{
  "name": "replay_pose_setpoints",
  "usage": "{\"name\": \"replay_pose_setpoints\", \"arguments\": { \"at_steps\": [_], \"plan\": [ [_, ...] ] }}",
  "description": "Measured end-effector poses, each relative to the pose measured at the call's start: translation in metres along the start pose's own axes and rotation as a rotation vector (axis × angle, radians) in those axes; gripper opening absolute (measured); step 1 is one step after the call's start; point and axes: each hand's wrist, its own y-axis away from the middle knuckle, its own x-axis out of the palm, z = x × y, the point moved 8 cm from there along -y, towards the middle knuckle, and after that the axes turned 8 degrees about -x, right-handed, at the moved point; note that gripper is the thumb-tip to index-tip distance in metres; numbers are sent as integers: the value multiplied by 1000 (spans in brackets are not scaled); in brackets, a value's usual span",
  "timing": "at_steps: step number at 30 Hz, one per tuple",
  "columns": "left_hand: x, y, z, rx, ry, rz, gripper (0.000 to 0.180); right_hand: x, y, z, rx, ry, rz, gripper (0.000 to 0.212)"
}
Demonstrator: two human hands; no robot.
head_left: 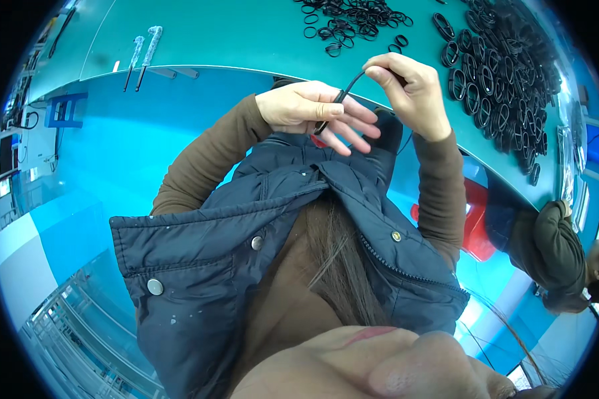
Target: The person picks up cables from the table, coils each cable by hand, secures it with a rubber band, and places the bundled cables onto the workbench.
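A thin black cable (354, 80) runs between my two hands, in front of my dark vest. My left hand (309, 110), palm up, presses a thicker dark folded part of the cable under its thumb, with its other fingers stretched out. Higher and to the right, my right hand (411, 90) pinches the cable's other stretch between thumb and fingertips. The cable bends upward from left palm to right fingertips. Whatever lies inside the curled right fingers is hidden.
Many coiled black cables (486, 86) cover the right part of the green table (246, 40). Loose black rings (353, 23) lie at its far side. Two plastic-wrapped rods (152, 50) rest near the left edge. Another person (556, 243) sits at right, near a red stool (476, 223).
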Motion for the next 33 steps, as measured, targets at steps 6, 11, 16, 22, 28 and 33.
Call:
{"name": "replay_pose_setpoints", "arguments": {
  "at_steps": [6,11,16,22,28,33],
  "plan": [
    [-8,16,-53,460,210,-3,62,76,69,-48,407,-350,46,16],
    [-50,25,-64,596,106,-196,61,72,93,-17,480,-253,144,18],
    [-52,24,-60,585,53,-295,56,62,99,-27,512,-143,140,18],
    [-61,33,-77,685,115,-366,47,76,103,-17,377,-72,210,18],
    [-96,44,-68,699,80,-534,46,64,108,8,239,-28,253,20],
    [-84,16,-24,378,-220,-575,45,1,44,38,2,68,78,11]
  ]
}}
